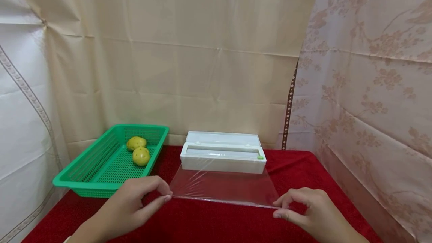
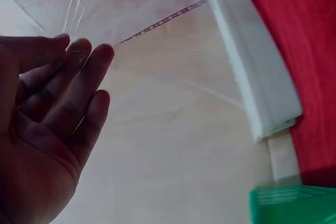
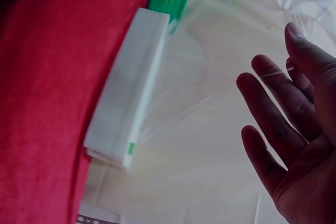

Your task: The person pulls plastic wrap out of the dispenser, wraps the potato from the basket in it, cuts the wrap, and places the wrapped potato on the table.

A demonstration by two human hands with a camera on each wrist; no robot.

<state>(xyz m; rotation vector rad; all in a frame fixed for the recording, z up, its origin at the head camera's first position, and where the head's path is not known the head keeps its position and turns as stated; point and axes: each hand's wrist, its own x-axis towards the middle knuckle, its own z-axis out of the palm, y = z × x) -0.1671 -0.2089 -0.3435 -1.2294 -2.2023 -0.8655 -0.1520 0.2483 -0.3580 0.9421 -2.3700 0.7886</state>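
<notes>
A sheet of clear plastic wrap (image 1: 222,186) stretches toward me from a white wrap dispenser box (image 1: 222,163), whose lid (image 1: 222,138) stands raised at the back. My left hand (image 1: 131,205) pinches the sheet's near left corner between thumb and finger. At the near right corner, my right hand (image 1: 312,211) pinches the film the same way. The front edge hangs fairly straight between them, above the red cloth. In the left wrist view, faint creases run through the film above the left hand (image 2: 52,98). A small green slider (image 1: 260,157) sits at the box's right end.
A green plastic basket (image 1: 81,156) stands on the left with two yellow-green potatoes (image 1: 136,143) (image 1: 141,156) inside. Red cloth (image 1: 293,171) covers the table. Beige curtains (image 1: 202,66) hang behind, and a flowered curtain (image 1: 378,85) closes the right side.
</notes>
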